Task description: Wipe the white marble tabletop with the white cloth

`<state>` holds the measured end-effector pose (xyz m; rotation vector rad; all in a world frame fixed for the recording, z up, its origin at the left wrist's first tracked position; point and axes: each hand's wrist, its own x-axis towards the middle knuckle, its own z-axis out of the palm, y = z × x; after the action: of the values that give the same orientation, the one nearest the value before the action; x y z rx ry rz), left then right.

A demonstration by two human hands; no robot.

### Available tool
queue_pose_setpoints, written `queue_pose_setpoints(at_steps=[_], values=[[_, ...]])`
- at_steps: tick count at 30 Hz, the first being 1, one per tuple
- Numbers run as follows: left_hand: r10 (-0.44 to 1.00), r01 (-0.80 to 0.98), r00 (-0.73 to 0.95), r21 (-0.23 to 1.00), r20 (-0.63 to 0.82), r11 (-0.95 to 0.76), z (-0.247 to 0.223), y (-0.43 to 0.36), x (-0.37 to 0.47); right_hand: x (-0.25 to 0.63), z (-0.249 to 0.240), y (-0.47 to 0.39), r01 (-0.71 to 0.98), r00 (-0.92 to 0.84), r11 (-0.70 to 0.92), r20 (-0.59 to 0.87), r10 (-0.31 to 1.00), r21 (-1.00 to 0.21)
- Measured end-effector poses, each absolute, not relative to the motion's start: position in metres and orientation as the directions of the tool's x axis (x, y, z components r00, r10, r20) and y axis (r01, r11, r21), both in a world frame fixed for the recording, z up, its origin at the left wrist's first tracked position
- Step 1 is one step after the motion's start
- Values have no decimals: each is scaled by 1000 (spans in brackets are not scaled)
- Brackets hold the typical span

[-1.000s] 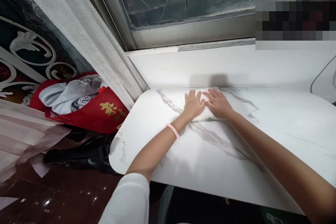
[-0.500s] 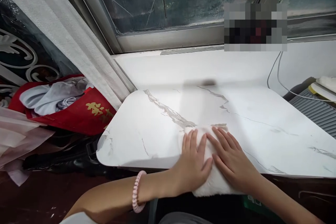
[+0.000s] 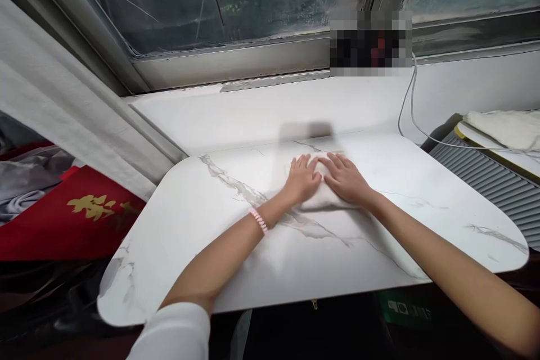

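A white cloth (image 3: 327, 194) lies on the white marble-patterned tabletop (image 3: 236, 253), toward its back edge near the wall. My left hand (image 3: 302, 180) rests flat on the cloth's left part, fingers spread and pointing away from me; a pink coiled band circles the wrist. Beside it, my right hand (image 3: 346, 179) presses flat on the cloth's right part, fingers spread. The two hands nearly touch at the thumbs and index fingers. Parts of the cloth are hidden beneath them.
Behind the tabletop is a window (image 3: 253, 0) with a metal frame. A pale curtain (image 3: 76, 90) hangs at left beside a red bag (image 3: 88, 214) holding clothes. On the right, a white cable (image 3: 411, 101) runs down near a grey ribbed surface (image 3: 485, 171) bearing a folded white cloth (image 3: 506, 126).
Both hands have moved forward with the cloth, from the tabletop's front edge to near its back. The arms are stretched out further, and the camera view has shifted right.
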<state>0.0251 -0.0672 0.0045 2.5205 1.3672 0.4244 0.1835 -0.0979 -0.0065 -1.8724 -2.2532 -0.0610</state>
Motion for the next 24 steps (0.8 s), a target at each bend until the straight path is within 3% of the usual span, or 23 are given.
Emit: queue_pose_setpoints(at_steps=[6, 13, 19, 24], values=[[869, 820, 428, 299, 247, -489, 1, 5, 49, 194, -1, -17, 964, -135, 180, 224, 965, -197], [871, 822, 416, 301, 260, -483, 0, 26, 60, 202, 1, 1, 951, -117, 177, 237, 965, -252], [891, 853, 409, 264, 196, -450, 4, 1, 63, 205, 2, -23, 963, -128, 167, 187, 974, -212], [896, 866, 416, 233, 155, -442, 6, -64, 74, 231, -10, -77, 931, -304, 339, 232, 924, -132]])
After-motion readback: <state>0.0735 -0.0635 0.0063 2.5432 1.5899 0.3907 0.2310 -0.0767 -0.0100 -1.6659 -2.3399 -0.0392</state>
